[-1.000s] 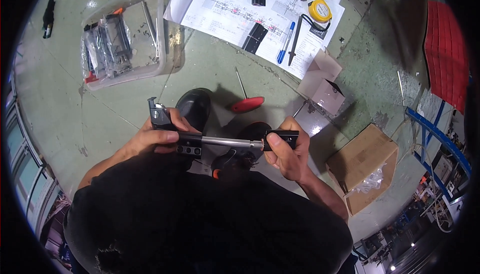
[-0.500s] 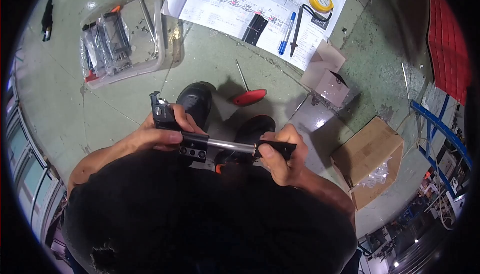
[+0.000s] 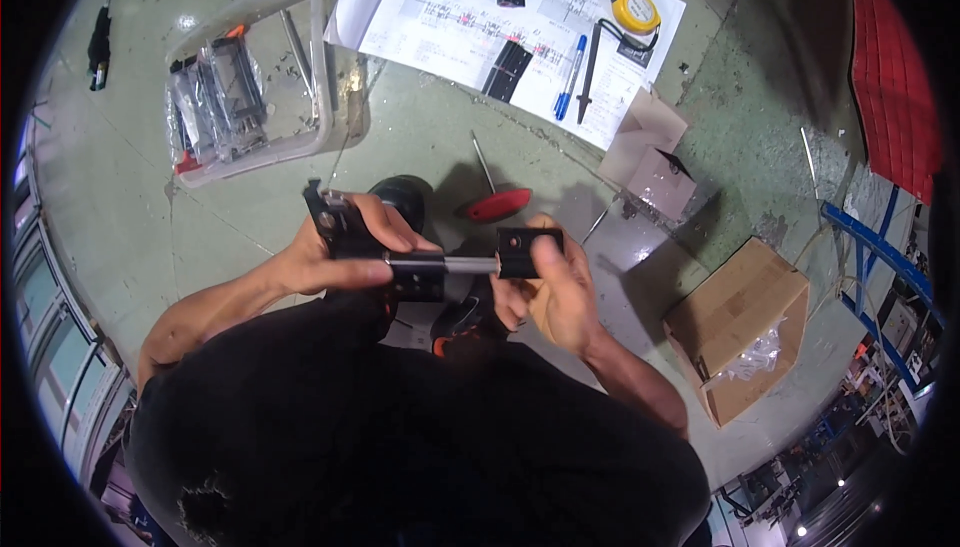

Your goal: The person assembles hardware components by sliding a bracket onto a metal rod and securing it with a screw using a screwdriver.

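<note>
My left hand (image 3: pixel 350 247) is closed round a black metal bracket assembly (image 3: pixel 418 275), whose upright arm rises at the left past my fingers. A silver rod (image 3: pixel 470 265) runs from it toward the right. At the rod's right end sits a black rectangular block (image 3: pixel 517 252) with a hole in its face. My right hand (image 3: pixel 560 292) grips this block, thumb on its face and fingers underneath. Beyond the hands, a hex key with a red handle (image 3: pixel 498 205) lies on the floor.
A clear plastic bin (image 3: pixel 325 77) with bagged parts stands far left. Drawing sheets (image 3: pixel 410 37) bear black parts, a blue pen (image 3: pixel 571 77) and a yellow tape measure (image 3: pixel 636 9). A small opened box (image 3: pixel 660 183) and a cardboard box (image 3: pixel 740 317) stand at the right, near a blue frame (image 3: pixel 880 257).
The right-hand block has turned to show its holed face and moved left and up. Less rod shows between the two black parts. My left hand has shifted slightly right.
</note>
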